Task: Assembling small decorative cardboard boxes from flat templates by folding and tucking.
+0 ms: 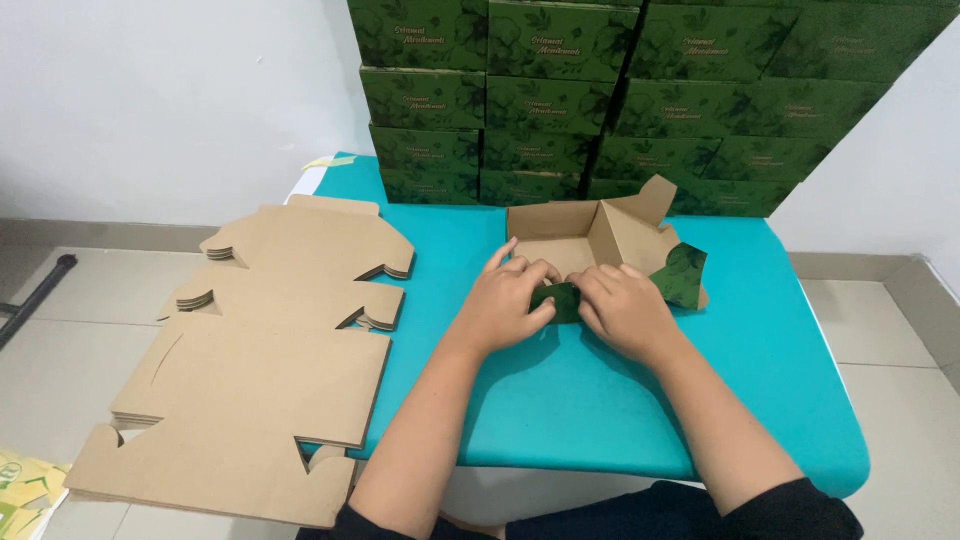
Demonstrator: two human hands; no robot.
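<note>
A half-folded cardboard box (590, 238), brown inside and dark green outside, lies on the teal table (620, 400). My left hand (505, 300) and my right hand (622, 305) meet at its near wall, both pressing and pinching the green front flap (562, 298) between them. The box's far and right flaps stand up, and one green flap (682, 272) folds outward at the right.
A stack of flat brown box blanks (270, 350) overhangs the table's left edge. Several stacked finished green boxes (600, 90) form a wall along the table's back. White walls and a tiled floor surround the table. A yellow-green sheet (20, 490) lies at bottom left.
</note>
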